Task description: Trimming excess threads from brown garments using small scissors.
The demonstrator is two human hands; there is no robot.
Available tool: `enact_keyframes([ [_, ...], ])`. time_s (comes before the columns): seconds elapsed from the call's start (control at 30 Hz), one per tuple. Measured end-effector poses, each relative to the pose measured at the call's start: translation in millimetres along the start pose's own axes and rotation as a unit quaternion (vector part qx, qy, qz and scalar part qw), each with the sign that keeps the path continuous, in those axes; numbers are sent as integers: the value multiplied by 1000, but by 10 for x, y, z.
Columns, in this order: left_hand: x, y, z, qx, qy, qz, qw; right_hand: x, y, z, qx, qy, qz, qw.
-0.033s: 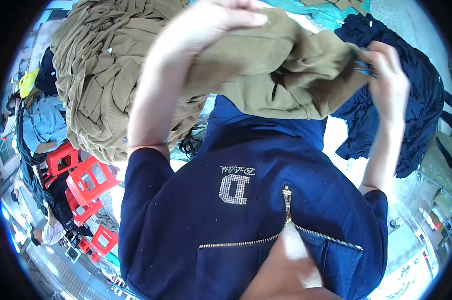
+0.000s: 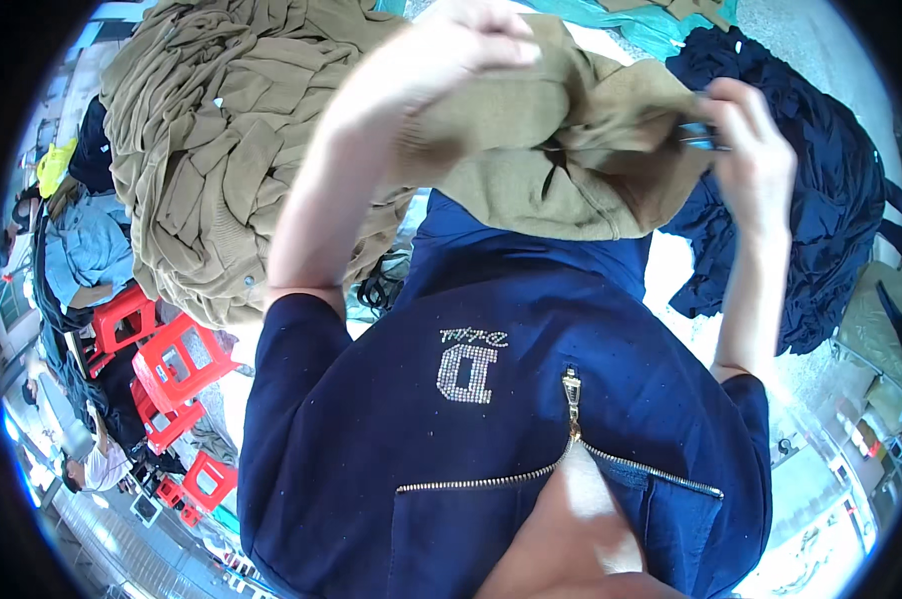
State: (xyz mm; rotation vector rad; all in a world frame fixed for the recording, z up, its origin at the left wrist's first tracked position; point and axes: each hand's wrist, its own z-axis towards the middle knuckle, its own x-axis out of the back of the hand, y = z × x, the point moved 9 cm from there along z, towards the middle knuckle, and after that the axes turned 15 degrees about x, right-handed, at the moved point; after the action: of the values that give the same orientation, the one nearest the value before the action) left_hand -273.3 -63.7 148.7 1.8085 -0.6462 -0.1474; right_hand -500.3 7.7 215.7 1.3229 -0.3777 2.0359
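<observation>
A khaki-brown knit garment (image 2: 531,190) hangs stretched between my hands, its lower part above my lap. My left hand (image 2: 476,42), at the top of the view, is closed with thumb and fingers pinched at the garment's upper edge. On the right, my right hand (image 2: 755,140) curls its fingers at the garment's other end. A small blue, shiny thing (image 2: 698,137) shows beside those fingers; it is too blurred to name. Between the hands the cloth is bunched, with a dark fold in its middle.
A big heap of khaki knit garments (image 2: 212,150) rises on my left. To the right lies a pile of navy cloth (image 2: 820,200). Red plastic stools (image 2: 184,361) and a person in a light top (image 2: 104,464) are farther left. Teal sheeting (image 2: 661,30) lies at the far side.
My right hand has moved a little to the left, with its end of the garment. My left forearm has shifted slightly rightward. The cloth between them is more bunched.
</observation>
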Motion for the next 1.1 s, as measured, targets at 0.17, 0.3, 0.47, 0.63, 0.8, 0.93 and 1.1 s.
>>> enact_keyframes([
  [0.17, -652, -176, 164, 18, -149, -108, 983, -324, -593, 268, 23, 157, 223, 962],
  [0.3, -580, -199, 112, 10, -114, -111, 987, -418, -635, 296, 10, 197, 224, 954],
  [0.47, -492, -128, -61, -44, -83, -57, 994, -540, -582, 294, -60, 191, 310, 930],
  [0.63, -437, 59, -202, -98, 12, 132, 986, -887, -427, 201, -228, 238, 525, 784],
  [0.8, -392, 133, -297, -195, 106, 115, 968, -1074, -413, 141, -219, 163, 518, 811],
  [0.93, -489, -66, -151, -129, 46, 168, 976, -1070, -370, 113, -214, 195, 527, 799],
  [1.1, -543, 14, -254, -239, 137, 250, 928, -1188, -332, 82, -264, 155, 580, 755],
])
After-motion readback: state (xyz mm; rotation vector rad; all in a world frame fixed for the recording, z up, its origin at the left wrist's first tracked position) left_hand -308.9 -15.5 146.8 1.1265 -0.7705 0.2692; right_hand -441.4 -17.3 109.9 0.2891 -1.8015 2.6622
